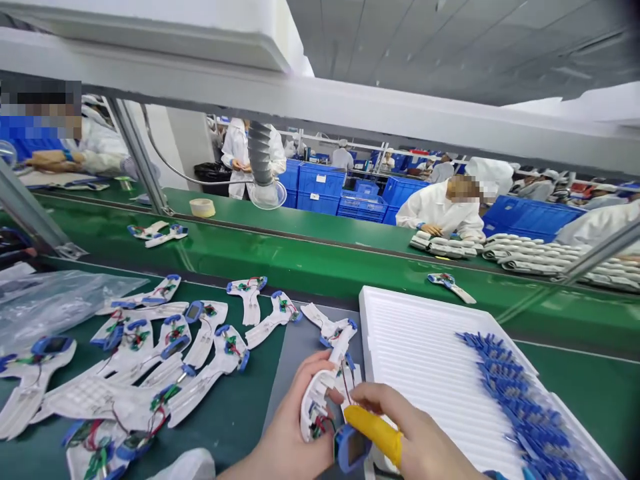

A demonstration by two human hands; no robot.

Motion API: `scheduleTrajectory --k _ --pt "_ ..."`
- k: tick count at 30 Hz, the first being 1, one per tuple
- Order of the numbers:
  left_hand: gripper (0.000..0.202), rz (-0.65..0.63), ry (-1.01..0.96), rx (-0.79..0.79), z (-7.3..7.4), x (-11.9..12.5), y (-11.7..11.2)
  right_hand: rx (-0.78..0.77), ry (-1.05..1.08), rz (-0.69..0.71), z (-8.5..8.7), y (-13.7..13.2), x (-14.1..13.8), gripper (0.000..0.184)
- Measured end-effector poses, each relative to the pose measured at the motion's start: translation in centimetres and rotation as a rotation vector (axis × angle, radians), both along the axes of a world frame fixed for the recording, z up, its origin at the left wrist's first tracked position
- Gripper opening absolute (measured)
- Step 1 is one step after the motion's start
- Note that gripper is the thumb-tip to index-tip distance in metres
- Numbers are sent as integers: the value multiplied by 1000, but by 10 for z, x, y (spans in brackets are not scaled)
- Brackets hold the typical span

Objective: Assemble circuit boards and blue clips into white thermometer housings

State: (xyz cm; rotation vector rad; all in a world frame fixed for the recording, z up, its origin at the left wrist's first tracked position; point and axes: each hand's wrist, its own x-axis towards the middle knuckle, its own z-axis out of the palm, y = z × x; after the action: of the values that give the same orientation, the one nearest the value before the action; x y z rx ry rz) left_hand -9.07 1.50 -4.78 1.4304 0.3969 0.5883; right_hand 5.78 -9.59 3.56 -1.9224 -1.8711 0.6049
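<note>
The left hand (pixel 295 423) is grasping a white housing (pixel 314 399), its fingers wrapping the outer side and its thumb lying across the near end. The right hand (pixel 420 437), wearing a yellow finger cot (pixel 375 433) on one finger, is reaching in from the right with bent fingers; whether its fingertips are closing on anything cannot be told.

Governing relation: the housing is lying immediately left of the right fingertips, its long axis running away from the wearer and leaning slightly right. A blue-framed display (pixel 354 448) is hanging tilted between the hands, at the housing's near end and just beside the left thumb. Thin wires (pixel 349 383) are showing near the right fingertips.

Beneath, a grey mat (pixel 287 370) is covering part of the green desk (pixel 235 433). To the left, wired white housings (pixel 197 380) are lying scattered, some overlapping, with a clear plastic bag (pixel 65 303) beyond. To the right, a white ribbed tray (pixel 415 347) is carrying a row of blue parts (pixel 525 407).

Farther out, a green belt (pixel 310 267) is crossing behind the desk. A co-worker (pixel 440 207) in white is bending over work beyond it; blue crates (pixel 320 180) are standing stacked behind.
</note>
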Motion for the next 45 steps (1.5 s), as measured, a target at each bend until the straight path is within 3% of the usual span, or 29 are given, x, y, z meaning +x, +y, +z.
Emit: scheduleTrajectory --k 2,6,8,10,13,15,17,19,22,28,34,41,45 --pt "61 -143 -75 -112 9 6 -4 100 -44 -38 -5 -11 6 54" --pt "71 -673 -69 -262 21 12 -7 159 -122 116 0 -26 14 38" --pt "73 -767 -35 -282 20 15 -13 159 -129 198 4 -33 16 35" --pt "74 -684 -62 -246 17 19 -19 240 -104 135 2 -41 18 41" --pt "70 -427 -51 0 13 23 -27 396 70 -126 -15 -53 16 47" --pt "68 -329 34 147 14 26 -30 425 258 -278 -32 -59 12 33" --pt "68 -310 111 245 15 28 -32 409 446 -395 -48 -62 7 14" --pt "67 -315 140 339 16 29 -34 379 611 -479 -59 -63 2 6" --pt "65 -327 155 434 14 29 -38 342 807 -499 -69 -63 0 7" --pt "67 -351 112 458 8 27 -41 253 1069 -405 -76 -66 5 6" --pt "63 -317 145 580 8 25 -41 233 978 -419 -64 -69 0 7" --pt "56 -252 295 841 1 24 -45 195 578 -449 -58 -68 -3 8" --pt "57 -295 272 766 3 24 -48 187 607 -473 -60 -70 -4 10"
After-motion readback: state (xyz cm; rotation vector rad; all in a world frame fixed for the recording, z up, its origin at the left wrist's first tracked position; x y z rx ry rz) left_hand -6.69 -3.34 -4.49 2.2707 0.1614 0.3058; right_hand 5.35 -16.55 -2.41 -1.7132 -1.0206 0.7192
